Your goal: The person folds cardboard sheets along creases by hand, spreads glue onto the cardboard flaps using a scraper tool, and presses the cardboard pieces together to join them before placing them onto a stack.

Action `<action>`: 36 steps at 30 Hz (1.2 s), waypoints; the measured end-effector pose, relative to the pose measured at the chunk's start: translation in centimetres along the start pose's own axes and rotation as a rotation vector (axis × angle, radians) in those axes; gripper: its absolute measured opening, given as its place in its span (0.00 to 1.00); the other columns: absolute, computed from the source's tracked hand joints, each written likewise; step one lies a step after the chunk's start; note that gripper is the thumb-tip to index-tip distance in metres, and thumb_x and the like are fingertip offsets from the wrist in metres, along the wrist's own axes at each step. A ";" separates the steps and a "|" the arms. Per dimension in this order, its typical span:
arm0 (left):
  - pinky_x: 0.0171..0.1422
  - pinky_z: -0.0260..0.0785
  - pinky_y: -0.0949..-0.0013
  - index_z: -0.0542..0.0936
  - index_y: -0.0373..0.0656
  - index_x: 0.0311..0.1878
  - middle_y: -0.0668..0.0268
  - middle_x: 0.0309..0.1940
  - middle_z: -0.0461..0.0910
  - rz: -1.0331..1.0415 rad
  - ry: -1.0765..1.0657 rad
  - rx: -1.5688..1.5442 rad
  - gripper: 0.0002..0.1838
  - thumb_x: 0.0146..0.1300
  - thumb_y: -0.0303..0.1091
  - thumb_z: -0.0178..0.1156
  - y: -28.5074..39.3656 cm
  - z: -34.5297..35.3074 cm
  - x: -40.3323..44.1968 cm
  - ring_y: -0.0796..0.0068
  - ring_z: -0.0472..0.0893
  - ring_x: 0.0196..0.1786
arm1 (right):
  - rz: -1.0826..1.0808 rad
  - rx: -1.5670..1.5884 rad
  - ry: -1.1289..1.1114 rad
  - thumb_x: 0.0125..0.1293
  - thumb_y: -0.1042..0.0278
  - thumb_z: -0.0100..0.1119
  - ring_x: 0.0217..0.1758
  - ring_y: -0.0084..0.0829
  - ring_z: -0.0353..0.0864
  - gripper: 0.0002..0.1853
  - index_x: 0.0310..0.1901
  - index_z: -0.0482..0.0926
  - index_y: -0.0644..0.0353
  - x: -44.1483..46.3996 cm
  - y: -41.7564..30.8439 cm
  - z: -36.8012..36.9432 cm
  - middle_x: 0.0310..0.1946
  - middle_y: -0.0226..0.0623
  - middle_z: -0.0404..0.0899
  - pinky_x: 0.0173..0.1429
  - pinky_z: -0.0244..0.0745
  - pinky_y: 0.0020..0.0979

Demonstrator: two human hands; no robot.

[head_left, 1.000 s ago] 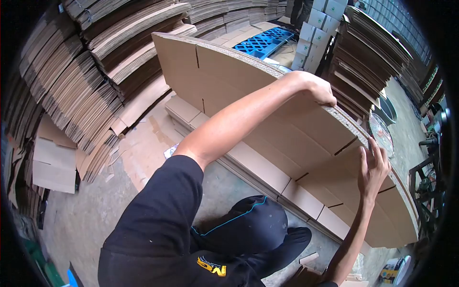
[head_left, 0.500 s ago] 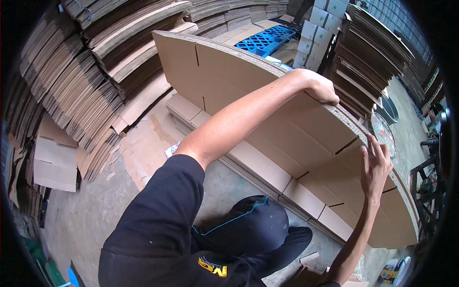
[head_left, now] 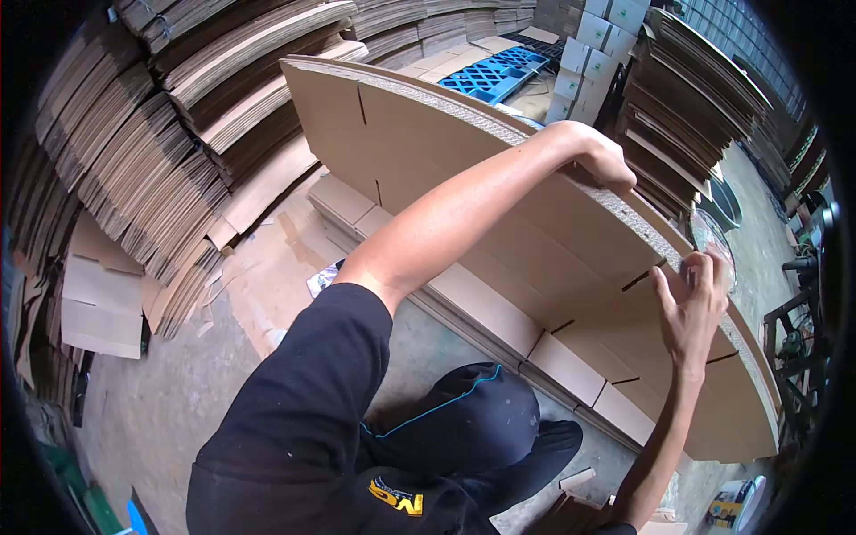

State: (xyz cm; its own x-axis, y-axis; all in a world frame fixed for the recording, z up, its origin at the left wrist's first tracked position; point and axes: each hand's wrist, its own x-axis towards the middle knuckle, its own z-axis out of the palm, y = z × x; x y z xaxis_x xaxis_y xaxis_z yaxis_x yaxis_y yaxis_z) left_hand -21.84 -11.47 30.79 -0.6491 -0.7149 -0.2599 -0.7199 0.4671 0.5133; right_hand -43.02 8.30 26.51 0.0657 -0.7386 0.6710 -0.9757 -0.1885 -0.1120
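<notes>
A stack of flat, slotted cardboard sheets (head_left: 464, 192) stands on its long edge before me, tilted, its corrugated upper edge showing. My left hand (head_left: 608, 167) reaches across and is closed over this upper edge; its fingertips are hidden behind the wrist and knuckles. Farther right along the same edge is my right hand (head_left: 694, 308), thumb and fingers apart and bent, close against the sheets. Whether its fingertips touch the cardboard I cannot tell. Below the standing sheets lies a lower pile of folded cardboard (head_left: 499, 312) on the floor.
Tall piles of flat cardboard (head_left: 134, 152) rise at the left, and another cardboard pile (head_left: 682, 116) stands at the back right. White boxes (head_left: 593, 53) are stacked beside a blue plastic pallet (head_left: 495, 76). A paint-like tub (head_left: 738, 504) sits at the lower right.
My right hand has opened, its thumb moving left away from the fingers. My left hand has shifted slightly right, and a wider gap shows between the front sheets and those behind.
</notes>
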 end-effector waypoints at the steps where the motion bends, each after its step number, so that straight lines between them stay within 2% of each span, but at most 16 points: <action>1: 0.46 0.74 0.59 0.83 0.35 0.49 0.55 0.43 0.84 -0.018 -0.008 0.011 0.27 0.63 0.51 0.54 0.2 -0.3 -0.2 0.62 0.82 0.41 | -0.003 -0.004 0.000 0.63 0.60 0.72 0.48 0.47 0.77 0.19 0.46 0.74 0.63 0.0 -0.2 0.1 0.47 0.46 0.76 0.57 0.72 0.46; 3: 0.43 0.74 0.58 0.83 0.35 0.48 0.54 0.41 0.84 -0.044 0.016 -0.041 0.26 0.63 0.50 0.53 0.3 -0.9 -0.7 0.61 0.82 0.40 | 0.144 0.040 -0.129 0.62 0.60 0.73 0.47 0.47 0.79 0.20 0.46 0.73 0.62 -0.1 -0.4 0.2 0.39 0.45 0.77 0.57 0.72 0.45; 5: 0.40 0.74 0.58 0.83 0.35 0.47 0.54 0.40 0.83 -0.074 0.026 -0.098 0.25 0.63 0.49 0.53 0.0 -0.8 -0.7 0.60 0.82 0.38 | 0.088 0.024 -0.115 0.63 0.60 0.73 0.47 0.46 0.81 0.21 0.50 0.74 0.61 -0.2 -0.5 0.0 0.37 0.46 0.80 0.57 0.72 0.43; 8: 0.42 0.74 0.57 0.82 0.36 0.51 0.55 0.41 0.83 -0.061 -0.041 -0.057 0.28 0.63 0.53 0.52 -0.3 -0.7 -0.1 0.59 0.83 0.38 | 0.041 0.096 -0.047 0.64 0.62 0.73 0.53 0.47 0.82 0.28 0.64 0.75 0.56 -0.4 -0.1 0.2 0.50 0.51 0.83 0.60 0.72 0.42; 10: 0.49 0.76 0.55 0.82 0.37 0.55 0.52 0.48 0.84 -0.017 -0.055 0.038 0.30 0.63 0.54 0.52 -0.6 -0.7 0.5 0.57 0.85 0.46 | 0.066 0.103 -0.068 0.64 0.63 0.73 0.54 0.47 0.83 0.30 0.66 0.75 0.56 -0.2 0.3 0.0 0.52 0.51 0.83 0.60 0.74 0.43; 11: 0.57 0.75 0.53 0.82 0.39 0.60 0.51 0.56 0.83 0.049 -0.009 0.071 0.33 0.62 0.57 0.53 -1.1 -0.4 0.5 0.55 0.83 0.55 | 0.086 0.113 -0.100 0.64 0.63 0.73 0.55 0.48 0.83 0.31 0.68 0.74 0.55 0.0 0.4 0.1 0.53 0.51 0.83 0.61 0.75 0.44; 13: 0.63 0.73 0.53 0.81 0.42 0.64 0.52 0.63 0.80 0.104 -0.026 0.096 0.36 0.62 0.60 0.55 -1.9 -0.5 0.5 0.54 0.81 0.61 | -0.003 0.108 -0.061 0.66 0.64 0.71 0.54 0.47 0.84 0.33 0.71 0.72 0.55 0.1 2.1 0.4 0.56 0.51 0.83 0.58 0.78 0.45; 14: 0.58 0.74 0.58 0.84 0.39 0.57 0.55 0.54 0.85 0.054 0.002 0.055 0.33 0.64 0.60 0.55 -1.5 -0.4 -0.6 0.57 0.84 0.53 | -0.052 0.134 -0.024 0.67 0.65 0.70 0.53 0.47 0.85 0.33 0.72 0.71 0.55 0.1 2.8 0.8 0.55 0.51 0.83 0.58 0.78 0.45; 15: 0.58 0.74 0.58 0.84 0.39 0.57 0.55 0.54 0.85 0.052 0.004 0.044 0.33 0.64 0.60 0.55 -1.7 -0.5 -1.0 0.57 0.84 0.53 | -0.020 0.203 0.015 0.66 0.61 0.71 0.45 0.46 0.81 0.30 0.68 0.76 0.56 0.0 3.1 0.9 0.46 0.47 0.81 0.54 0.75 0.45; 21: 0.56 0.74 0.57 0.83 0.39 0.58 0.54 0.53 0.85 0.093 0.026 0.083 0.33 0.65 0.60 0.55 -1.6 -0.9 -0.7 0.58 0.83 0.51 | 0.086 0.114 -0.112 0.65 0.64 0.71 0.43 0.43 0.81 0.25 0.62 0.82 0.60 0.2 3.4 -0.4 0.42 0.46 0.79 0.50 0.75 0.41; 23: 0.66 0.72 0.54 0.80 0.45 0.66 0.55 0.65 0.79 0.054 -0.049 0.093 0.38 0.61 0.63 0.57 -1.1 -0.8 -0.4 0.54 0.80 0.63 | 0.105 0.132 -0.107 0.64 0.65 0.72 0.42 0.42 0.81 0.25 0.62 0.82 0.61 0.0 3.6 -0.6 0.42 0.46 0.79 0.50 0.75 0.40; 25: 0.66 0.72 0.54 0.80 0.46 0.66 0.55 0.65 0.80 0.054 -0.052 0.093 0.37 0.61 0.63 0.57 -0.8 -0.6 -0.2 0.54 0.80 0.63 | 0.120 0.148 -0.107 0.64 0.65 0.72 0.41 0.41 0.81 0.25 0.62 0.82 0.61 -0.1 3.7 -1.0 0.41 0.46 0.79 0.49 0.75 0.39; 27: 0.66 0.72 0.53 0.81 0.47 0.66 0.55 0.65 0.80 0.051 -0.055 0.091 0.37 0.61 0.63 0.57 -0.8 -0.6 0.1 0.54 0.80 0.64 | 0.154 0.167 -0.140 0.65 0.65 0.71 0.41 0.33 0.80 0.24 0.60 0.82 0.66 0.1 3.5 -1.3 0.40 0.43 0.79 0.47 0.75 0.34; 30: 0.65 0.73 0.54 0.81 0.48 0.65 0.55 0.64 0.80 0.058 -0.034 0.114 0.36 0.61 0.63 0.57 -0.6 -0.1 -0.5 0.54 0.81 0.62 | 0.172 0.240 -0.112 0.64 0.64 0.71 0.40 0.31 0.79 0.24 0.59 0.83 0.66 -0.1 3.6 -1.1 0.38 0.42 0.79 0.47 0.74 0.32; 32: 0.56 0.73 0.58 0.83 0.39 0.57 0.53 0.53 0.85 0.080 0.017 0.066 0.34 0.64 0.60 0.54 -0.2 0.0 -1.3 0.59 0.83 0.50 | 0.174 0.224 -0.117 0.64 0.64 0.71 0.40 0.30 0.79 0.24 0.59 0.83 0.67 -0.1 3.5 -1.2 0.38 0.41 0.79 0.48 0.74 0.31; 36: 0.56 0.73 0.59 0.83 0.37 0.56 0.53 0.52 0.85 0.091 0.020 0.057 0.32 0.65 0.58 0.53 -0.1 0.3 -1.2 0.59 0.82 0.49 | 0.193 0.193 -0.127 0.64 0.64 0.72 0.41 0.31 0.80 0.24 0.59 0.83 0.67 -0.1 3.2 -1.6 0.37 0.40 0.78 0.50 0.74 0.30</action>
State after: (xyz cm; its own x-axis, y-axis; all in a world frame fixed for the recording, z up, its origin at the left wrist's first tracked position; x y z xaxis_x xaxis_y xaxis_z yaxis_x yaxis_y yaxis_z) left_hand -21.05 -10.45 30.80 -0.7079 -0.6782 -0.1974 -0.6713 0.5591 0.4865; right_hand -46.46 8.78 27.28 -0.0797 -0.8454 0.5282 -0.9158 -0.1471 -0.3737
